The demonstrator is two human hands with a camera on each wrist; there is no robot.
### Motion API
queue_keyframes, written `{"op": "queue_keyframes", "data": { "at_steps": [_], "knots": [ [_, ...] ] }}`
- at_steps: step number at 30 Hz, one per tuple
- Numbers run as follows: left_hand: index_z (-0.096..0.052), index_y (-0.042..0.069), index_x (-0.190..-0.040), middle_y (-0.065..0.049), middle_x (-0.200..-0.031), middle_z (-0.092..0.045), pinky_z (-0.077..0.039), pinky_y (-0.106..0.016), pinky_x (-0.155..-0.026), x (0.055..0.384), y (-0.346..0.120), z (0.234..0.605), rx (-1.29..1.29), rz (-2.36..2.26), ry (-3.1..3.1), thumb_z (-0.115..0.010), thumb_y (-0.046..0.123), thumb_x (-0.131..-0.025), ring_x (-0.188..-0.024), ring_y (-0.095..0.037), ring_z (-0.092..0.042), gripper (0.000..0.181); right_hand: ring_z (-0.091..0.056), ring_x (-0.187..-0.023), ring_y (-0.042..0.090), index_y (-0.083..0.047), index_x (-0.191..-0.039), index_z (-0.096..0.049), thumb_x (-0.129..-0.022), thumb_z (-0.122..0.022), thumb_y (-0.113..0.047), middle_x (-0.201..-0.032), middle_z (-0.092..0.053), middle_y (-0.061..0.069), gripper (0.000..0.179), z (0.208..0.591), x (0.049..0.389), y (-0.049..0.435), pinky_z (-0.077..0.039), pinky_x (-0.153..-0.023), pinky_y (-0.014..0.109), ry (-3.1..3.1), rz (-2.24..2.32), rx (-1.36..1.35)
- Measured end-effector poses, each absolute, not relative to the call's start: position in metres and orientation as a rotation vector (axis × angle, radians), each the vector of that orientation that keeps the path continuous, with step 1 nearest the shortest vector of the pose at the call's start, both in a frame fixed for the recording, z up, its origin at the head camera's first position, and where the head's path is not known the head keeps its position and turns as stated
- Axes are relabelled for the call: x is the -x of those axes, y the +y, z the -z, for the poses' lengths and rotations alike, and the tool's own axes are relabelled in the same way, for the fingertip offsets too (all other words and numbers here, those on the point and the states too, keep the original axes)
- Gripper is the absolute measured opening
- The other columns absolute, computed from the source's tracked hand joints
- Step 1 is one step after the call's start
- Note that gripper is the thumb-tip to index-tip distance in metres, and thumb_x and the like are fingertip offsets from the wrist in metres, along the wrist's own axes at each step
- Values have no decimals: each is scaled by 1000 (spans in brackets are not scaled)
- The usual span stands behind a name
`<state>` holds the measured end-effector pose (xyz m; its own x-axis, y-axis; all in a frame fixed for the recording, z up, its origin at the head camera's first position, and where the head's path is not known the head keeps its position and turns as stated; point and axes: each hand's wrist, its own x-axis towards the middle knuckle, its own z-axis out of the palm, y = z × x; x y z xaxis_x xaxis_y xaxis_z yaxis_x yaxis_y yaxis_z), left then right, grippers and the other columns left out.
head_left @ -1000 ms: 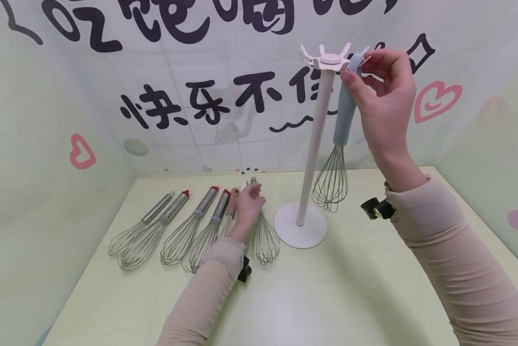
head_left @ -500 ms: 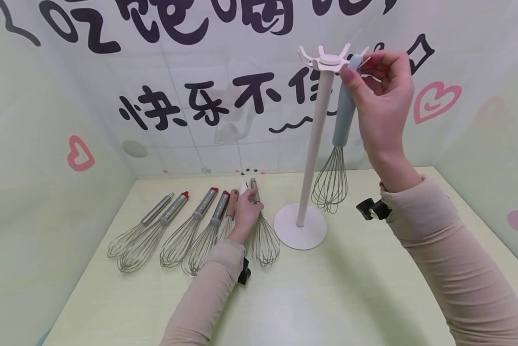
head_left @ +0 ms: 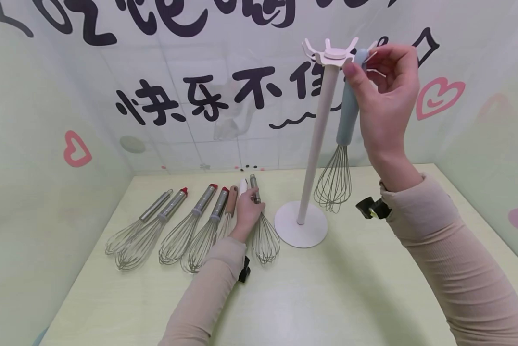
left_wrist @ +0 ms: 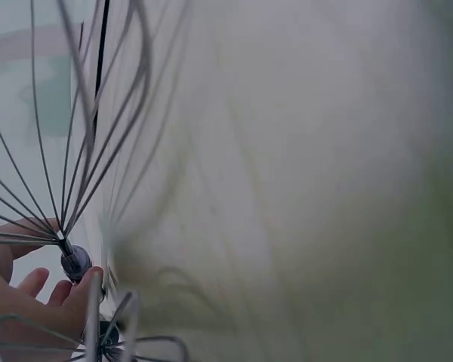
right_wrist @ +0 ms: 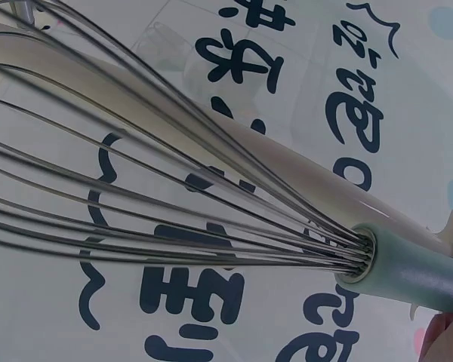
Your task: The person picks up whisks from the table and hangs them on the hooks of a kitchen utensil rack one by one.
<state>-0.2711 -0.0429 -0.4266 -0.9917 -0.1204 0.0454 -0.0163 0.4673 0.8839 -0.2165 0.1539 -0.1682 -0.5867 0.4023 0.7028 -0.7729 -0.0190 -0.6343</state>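
Observation:
My right hand (head_left: pixel 390 91) pinches the top of a whisk (head_left: pixel 349 113) with a pale blue handle, beside the hooks of a white stand (head_left: pixel 319 134). The whisk hangs upright with its wires down; in the right wrist view its blue handle (right_wrist: pixel 408 271) runs close alongside the pole. Whether its loop sits on a hook is hidden by my fingers. Down at the table, my left hand (head_left: pixel 247 211) holds a whisk whose white handle end (head_left: pixel 243 185) shows above the fingers. Right beside it lies a metal-handled whisk (head_left: pixel 265 238).
Left of my left hand, several whisks lie on the pale table (head_left: pixel 302 298): one with a brown handle (head_left: pixel 231 199), others in steel, some red-tipped (head_left: pixel 204 199). The stand's round base (head_left: pixel 302 235) rests near the middle. A printed curtain (head_left: pixel 189 62) backs the table.
The view has shifted slightly. Both hands keep nearly the same places, and the blue-handled whisk still hangs beside the hooks. The left fingers sit slightly lower, exposing more of the white handle.

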Motion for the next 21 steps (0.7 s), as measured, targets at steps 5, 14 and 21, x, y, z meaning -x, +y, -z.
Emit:
{"op": "queue_keyframes", "data": {
  "at_steps": [5, 14, 21],
  "knots": [
    [-57, -3, -125, -24, -124, -59, -52, -43, -94, 272, -42, 429, -105, 1523, -2614, -65, -10, -74, -107, -36, -59, 53, -55, -88, 14, -8, -95, -54, -75, -72, 0, -90, -56, 0, 28, 168, 215, 151, -46, -80, 22, -1379, -1746, -401],
    [-55, 0, -129, -24, -119, -63, -56, -40, -84, 272, -39, 426, -167, 1559, -2594, -61, -14, -71, -101, -34, -63, 60, -54, -86, 13, -8, -95, -54, -75, -72, 0, -89, -56, 0, 28, 167, 215, 153, -45, -78, 22, -1375, -1751, -396],
    [-54, 1, -130, -24, -121, -62, -56, -39, -88, 269, -39, 425, -229, 1673, -2549, -62, -8, -75, -108, -34, -63, 56, -54, -83, 14, -12, -94, -55, -76, -73, -2, -88, -56, -1, 27, 170, 218, 156, -46, -77, 23, -1410, -1677, -439]
  ]
}}
